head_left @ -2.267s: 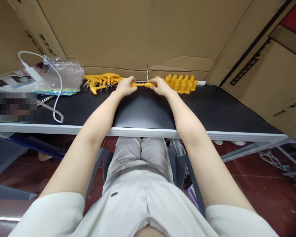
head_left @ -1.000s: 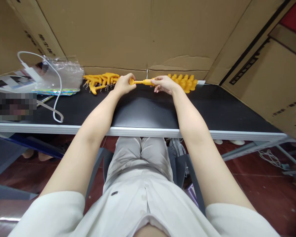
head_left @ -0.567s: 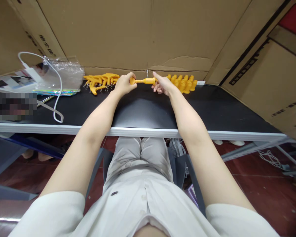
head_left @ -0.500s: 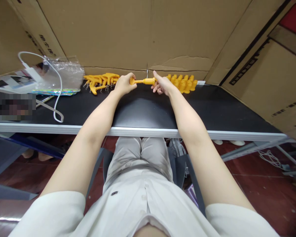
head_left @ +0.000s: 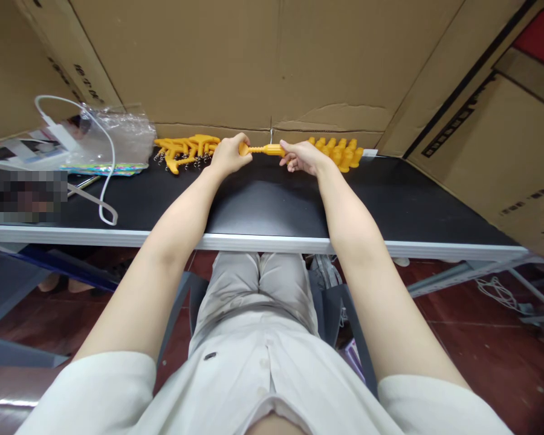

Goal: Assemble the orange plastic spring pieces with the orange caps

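Between my hands, level above the black table [head_left: 272, 205], is a yellow plastic corkscrew [head_left: 256, 150] with a ridged, spiral-looking middle and a thicker yellow sleeve [head_left: 273, 150] at its right part. My left hand [head_left: 229, 154] is closed round the left end, and its fingers hide most of the handle. My right hand [head_left: 301, 156] pinches the sleeve's right end between thumb and fingers. Left of my left hand lies a pile of yellow corkscrews [head_left: 181, 150] with bare metal spirals. Behind my right hand several yellow sleeves [head_left: 340, 152] stand upright in rows.
A clear plastic bag [head_left: 118, 136] and a white cable [head_left: 113, 151] lie at the left, near a blurred-out patch. Cardboard walls [head_left: 272, 66] close off the back and right side. The table's metal front edge [head_left: 267, 243] runs just before my lap.
My right thumb, raised before, has come down onto the sleeve's end, and the right hand has shifted slightly right. My left hand keeps its hold in the same place.
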Tool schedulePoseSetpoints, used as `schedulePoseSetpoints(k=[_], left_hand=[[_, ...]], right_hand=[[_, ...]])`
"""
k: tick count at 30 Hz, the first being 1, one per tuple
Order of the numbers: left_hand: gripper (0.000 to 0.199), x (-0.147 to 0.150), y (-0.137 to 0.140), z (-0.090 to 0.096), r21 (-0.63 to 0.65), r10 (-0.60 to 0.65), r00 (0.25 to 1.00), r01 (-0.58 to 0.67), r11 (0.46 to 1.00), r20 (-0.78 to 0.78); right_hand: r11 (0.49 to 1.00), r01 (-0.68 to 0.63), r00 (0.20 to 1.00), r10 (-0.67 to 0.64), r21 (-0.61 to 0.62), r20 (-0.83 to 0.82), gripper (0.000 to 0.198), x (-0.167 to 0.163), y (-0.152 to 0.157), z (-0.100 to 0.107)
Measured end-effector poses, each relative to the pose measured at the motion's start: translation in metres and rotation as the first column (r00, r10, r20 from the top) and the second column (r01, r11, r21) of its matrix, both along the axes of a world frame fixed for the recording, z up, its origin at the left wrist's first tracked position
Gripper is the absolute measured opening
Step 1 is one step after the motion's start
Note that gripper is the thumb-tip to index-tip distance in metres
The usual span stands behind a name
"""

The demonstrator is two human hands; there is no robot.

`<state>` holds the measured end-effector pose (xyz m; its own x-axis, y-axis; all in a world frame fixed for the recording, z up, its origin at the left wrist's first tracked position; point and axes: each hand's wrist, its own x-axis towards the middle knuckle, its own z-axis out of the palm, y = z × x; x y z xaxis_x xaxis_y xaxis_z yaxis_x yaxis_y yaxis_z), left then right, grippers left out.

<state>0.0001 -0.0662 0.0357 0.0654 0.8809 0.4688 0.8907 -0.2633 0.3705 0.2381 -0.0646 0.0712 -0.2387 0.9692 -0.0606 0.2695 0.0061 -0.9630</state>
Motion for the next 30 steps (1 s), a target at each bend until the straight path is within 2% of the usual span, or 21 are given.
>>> schedulePoseSetpoints(k=[8,17,23,30], left_hand=[[0.044,0.005,-0.003,0.003,0.001,-0.009,1.000,0.009,1.000,-0.015],[0.047,0.001,0.007,-0.004,0.012,-0.021,1.000,0.021,1.000,-0.013],[0.045,-0.002,0.017,-0.010,0.079,-0.041,0.999,0.040,0.996,0.007],[0.043,-0.001,0.015,-0.009,0.061,-0.029,1.000,0.029,0.998,-0.011]], right_hand=[[1.000,0.001,1.000,-0.001,-0.005,0.005,0.063,0.000,0.007,-0.002],[0.999,0.014,1.000,-0.014,-0.032,-0.009,0.067,-0.001,0.011,-0.002],[0.996,0.055,0.998,-0.055,-0.072,0.005,0.064,-0.004,0.002,0.003],[0.993,0.091,0.995,-0.089,-0.080,0.034,0.070,-0.006,0.004,0.002]])
